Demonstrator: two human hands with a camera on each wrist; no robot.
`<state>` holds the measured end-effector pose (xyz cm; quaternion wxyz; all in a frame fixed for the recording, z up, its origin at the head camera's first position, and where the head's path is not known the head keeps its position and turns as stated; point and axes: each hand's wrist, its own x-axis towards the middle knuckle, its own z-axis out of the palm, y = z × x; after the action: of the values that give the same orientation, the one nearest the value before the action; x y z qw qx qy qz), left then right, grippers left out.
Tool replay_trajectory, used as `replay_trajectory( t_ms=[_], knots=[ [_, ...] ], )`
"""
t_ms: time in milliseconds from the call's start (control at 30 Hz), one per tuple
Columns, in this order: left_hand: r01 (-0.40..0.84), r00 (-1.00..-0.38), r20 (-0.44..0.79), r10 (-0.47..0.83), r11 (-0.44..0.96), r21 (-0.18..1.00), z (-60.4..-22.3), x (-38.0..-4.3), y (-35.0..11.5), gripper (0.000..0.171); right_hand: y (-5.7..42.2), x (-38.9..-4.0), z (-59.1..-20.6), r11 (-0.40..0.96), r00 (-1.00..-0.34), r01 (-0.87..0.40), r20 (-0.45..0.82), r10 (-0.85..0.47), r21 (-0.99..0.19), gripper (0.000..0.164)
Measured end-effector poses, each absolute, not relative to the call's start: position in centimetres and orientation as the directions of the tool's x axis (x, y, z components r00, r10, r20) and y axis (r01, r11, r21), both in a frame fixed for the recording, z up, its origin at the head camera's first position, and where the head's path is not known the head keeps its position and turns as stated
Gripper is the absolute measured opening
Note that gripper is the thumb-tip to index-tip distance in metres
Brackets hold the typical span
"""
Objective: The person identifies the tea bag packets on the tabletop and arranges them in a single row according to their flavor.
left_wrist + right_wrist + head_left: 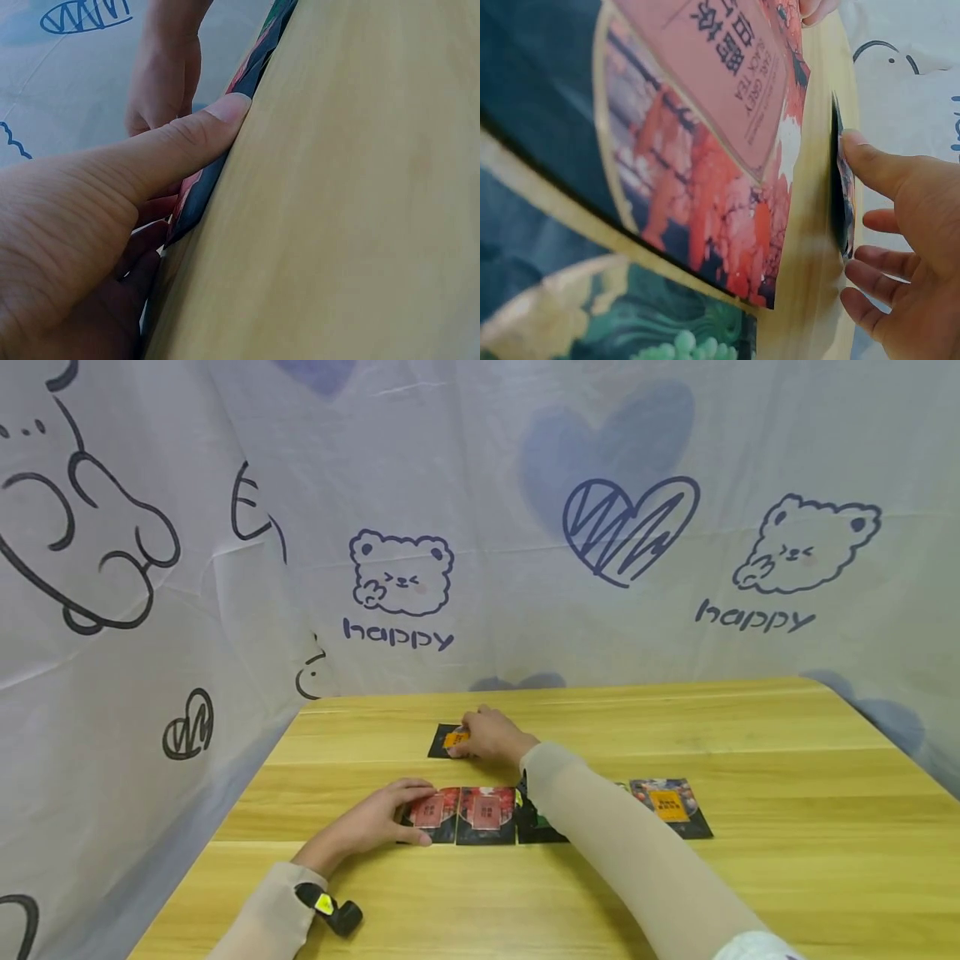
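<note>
A row of dark tea packets lies on the table. My left hand (386, 814) rests around the leftmost red tea packet (429, 811), thumb along its near edge and fingers at its far side. Right of it lies a second red packet (486, 814); the right wrist view reads Earl Grey black tea on its pink label (739, 82). Beyond the row, my right hand (491, 735) holds a black packet with an orange label (442, 742) by its edges, thumb on one side and fingers on the other. My right hand hides part of it.
A green packet (690, 330) lies next to the second red one, mostly behind my right sleeve in the head view. Another orange-labelled packet (670, 806) is at the row's right end. A printed white cloth (510, 527) hangs behind the wooden table (480, 902).
</note>
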<state>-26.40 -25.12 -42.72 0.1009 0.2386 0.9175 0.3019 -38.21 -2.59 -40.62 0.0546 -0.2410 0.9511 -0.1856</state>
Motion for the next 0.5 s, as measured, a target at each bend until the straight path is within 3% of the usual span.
replay_trajectory(
  t_ms=[300,500],
  knots=[
    [0.369,-0.868,-0.044,0.495,0.701,0.61,-42.75,-26.35,-25.01,0.078,-2.63,-37.65,-40.16,0.784,-0.854,-0.466,-0.023,-0.519,-0.411,0.054],
    [0.371,-0.867,-0.042,0.496,0.7,0.611,-42.75,-26.36,-25.01,0.077,-2.76,-37.6,-39.84,0.77,-0.81,-0.532,-0.053,-0.584,-0.352,0.052]
  ],
)
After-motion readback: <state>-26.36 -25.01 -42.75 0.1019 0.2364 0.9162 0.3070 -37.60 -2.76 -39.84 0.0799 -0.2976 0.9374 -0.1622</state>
